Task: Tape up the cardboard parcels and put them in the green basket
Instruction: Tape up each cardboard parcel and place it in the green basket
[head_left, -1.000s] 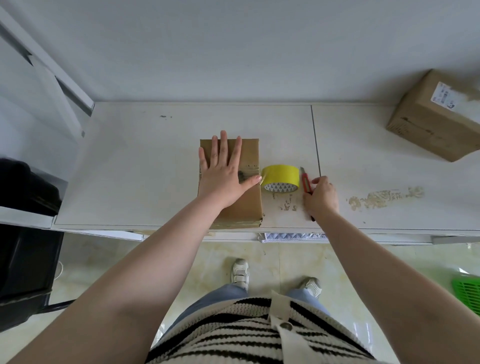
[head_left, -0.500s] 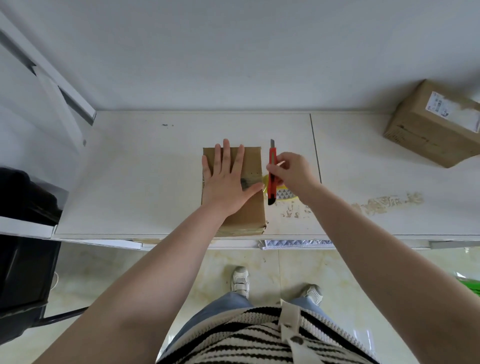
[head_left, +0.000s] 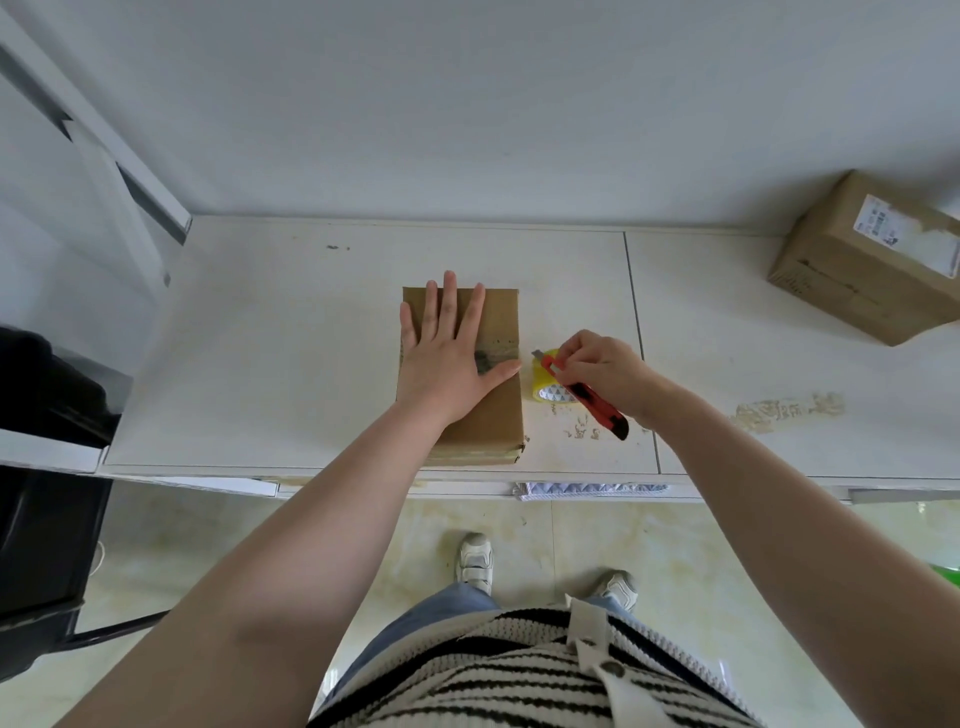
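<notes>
Head view: knife at the tape, palm on the parcel

Left hand (head_left: 447, 358) is lying flat, fingers straight, pressing on the cardboard parcel (head_left: 493, 410) on the white table (head_left: 260, 364). Right hand (head_left: 602, 371) is gripping a red utility knife (head_left: 587, 397), its blade pointing towards the parcel, over the yellow tape roll (head_left: 545, 387) just beside it. A second box (head_left: 857, 270) is sitting far right.

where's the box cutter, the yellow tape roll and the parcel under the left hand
box cutter (head_left: 597, 408), head view, on its red handle
yellow tape roll (head_left: 543, 387), head view, on its yellow outer band
parcel (head_left: 498, 410), head view, on its bare brown top face
</notes>
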